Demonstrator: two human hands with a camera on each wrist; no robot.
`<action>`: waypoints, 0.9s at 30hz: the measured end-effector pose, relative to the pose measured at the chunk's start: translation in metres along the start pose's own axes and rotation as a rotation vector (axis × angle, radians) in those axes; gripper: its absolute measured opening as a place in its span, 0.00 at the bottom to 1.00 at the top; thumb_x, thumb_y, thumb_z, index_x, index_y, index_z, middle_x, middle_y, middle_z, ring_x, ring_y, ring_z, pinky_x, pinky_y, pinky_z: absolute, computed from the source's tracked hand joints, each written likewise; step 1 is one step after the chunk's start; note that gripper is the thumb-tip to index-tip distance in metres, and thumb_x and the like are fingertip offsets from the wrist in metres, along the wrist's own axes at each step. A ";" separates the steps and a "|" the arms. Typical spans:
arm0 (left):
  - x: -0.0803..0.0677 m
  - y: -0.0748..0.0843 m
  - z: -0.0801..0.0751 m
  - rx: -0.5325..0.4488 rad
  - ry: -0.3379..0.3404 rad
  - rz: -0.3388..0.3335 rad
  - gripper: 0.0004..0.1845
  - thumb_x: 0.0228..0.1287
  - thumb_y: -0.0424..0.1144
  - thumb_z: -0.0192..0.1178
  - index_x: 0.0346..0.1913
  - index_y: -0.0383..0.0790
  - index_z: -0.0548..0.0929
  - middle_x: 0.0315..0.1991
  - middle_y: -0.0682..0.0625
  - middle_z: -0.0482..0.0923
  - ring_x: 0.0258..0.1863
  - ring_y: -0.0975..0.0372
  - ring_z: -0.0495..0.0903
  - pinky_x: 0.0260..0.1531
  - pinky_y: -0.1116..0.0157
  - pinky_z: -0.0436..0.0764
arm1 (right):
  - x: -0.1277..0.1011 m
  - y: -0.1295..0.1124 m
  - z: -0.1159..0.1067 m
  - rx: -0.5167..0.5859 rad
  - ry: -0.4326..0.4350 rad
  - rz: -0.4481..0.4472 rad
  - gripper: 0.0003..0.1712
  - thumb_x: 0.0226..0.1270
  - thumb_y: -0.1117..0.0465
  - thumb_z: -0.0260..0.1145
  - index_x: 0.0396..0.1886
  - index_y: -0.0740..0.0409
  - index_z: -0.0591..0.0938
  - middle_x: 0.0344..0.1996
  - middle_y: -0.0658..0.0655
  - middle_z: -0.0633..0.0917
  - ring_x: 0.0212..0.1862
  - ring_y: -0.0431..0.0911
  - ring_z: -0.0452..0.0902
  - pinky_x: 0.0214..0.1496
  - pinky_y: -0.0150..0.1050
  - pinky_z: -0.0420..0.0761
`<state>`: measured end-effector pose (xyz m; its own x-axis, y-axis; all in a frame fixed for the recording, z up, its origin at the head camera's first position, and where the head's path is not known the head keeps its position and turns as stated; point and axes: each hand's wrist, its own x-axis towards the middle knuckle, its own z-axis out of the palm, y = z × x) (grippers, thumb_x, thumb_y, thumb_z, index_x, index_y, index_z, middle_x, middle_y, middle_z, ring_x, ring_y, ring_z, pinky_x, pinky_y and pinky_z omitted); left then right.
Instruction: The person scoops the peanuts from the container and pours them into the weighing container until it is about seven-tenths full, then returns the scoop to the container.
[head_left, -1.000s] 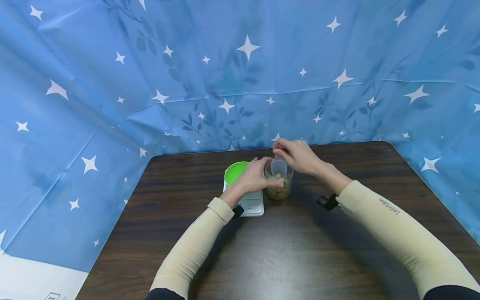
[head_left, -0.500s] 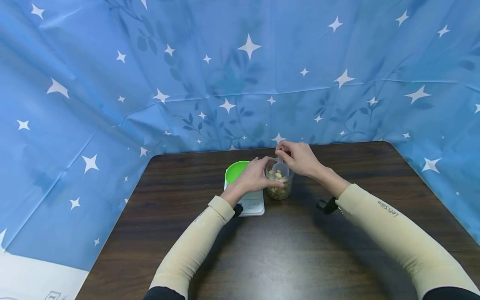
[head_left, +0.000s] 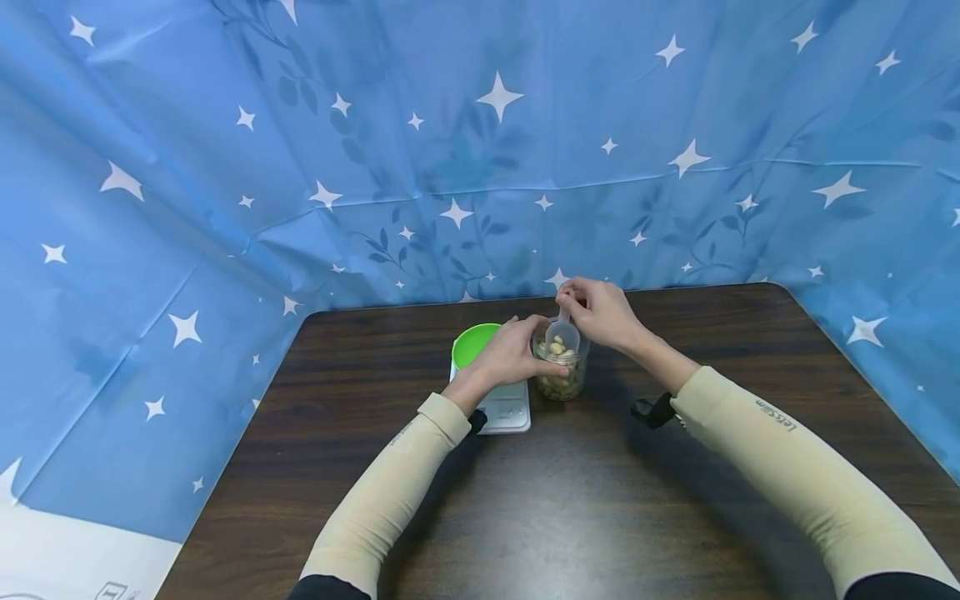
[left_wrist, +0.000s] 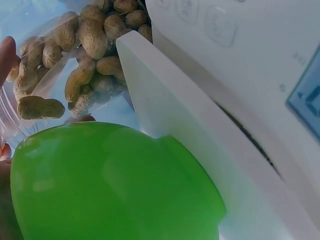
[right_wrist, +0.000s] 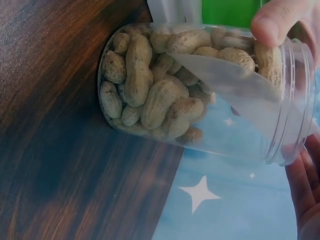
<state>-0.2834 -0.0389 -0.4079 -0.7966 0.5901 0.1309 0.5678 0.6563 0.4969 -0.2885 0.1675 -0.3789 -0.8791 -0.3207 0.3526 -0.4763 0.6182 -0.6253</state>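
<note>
A clear plastic jar half full of peanuts in the shell stands on the dark wooden table. My left hand is curled round the jar's left side and steadies it. My right hand pinches the handle of a small translucent scoop whose bowl holds a few peanuts just inside the jar's mouth. Left of the jar a green bowl sits on a white kitchen scale.
A blue star-printed cloth hangs behind and beside the table. The table's left edge runs diagonally at the lower left, and its rounded far right corner meets the cloth.
The right hand has tilted and lifted the scoop from deep in the jar; it now sits at the mouth with peanuts in its bowl. The left hand and jar stayed still.
</note>
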 end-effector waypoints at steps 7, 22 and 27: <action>0.000 0.001 0.000 0.006 -0.006 -0.008 0.47 0.55 0.62 0.75 0.71 0.38 0.72 0.58 0.49 0.81 0.60 0.58 0.78 0.76 0.56 0.52 | 0.000 -0.001 0.000 -0.009 0.007 -0.010 0.14 0.83 0.57 0.57 0.48 0.63 0.83 0.19 0.50 0.81 0.17 0.45 0.68 0.24 0.43 0.67; 0.000 -0.001 0.001 -0.003 0.001 0.028 0.44 0.55 0.59 0.77 0.69 0.38 0.74 0.56 0.49 0.82 0.57 0.58 0.79 0.76 0.54 0.53 | 0.001 -0.003 -0.001 -0.009 -0.014 0.002 0.13 0.83 0.58 0.56 0.49 0.62 0.83 0.18 0.50 0.80 0.18 0.47 0.70 0.23 0.43 0.68; 0.001 -0.001 0.001 0.003 0.001 0.026 0.45 0.55 0.59 0.77 0.69 0.38 0.74 0.56 0.49 0.81 0.57 0.58 0.79 0.76 0.55 0.53 | 0.001 -0.003 -0.003 0.004 -0.028 0.016 0.14 0.83 0.58 0.56 0.50 0.63 0.83 0.18 0.50 0.81 0.18 0.48 0.72 0.23 0.43 0.68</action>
<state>-0.2844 -0.0389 -0.4092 -0.7818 0.6065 0.1444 0.5887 0.6420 0.4911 -0.2883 0.1673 -0.3750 -0.8867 -0.3308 0.3230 -0.4623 0.6204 -0.6336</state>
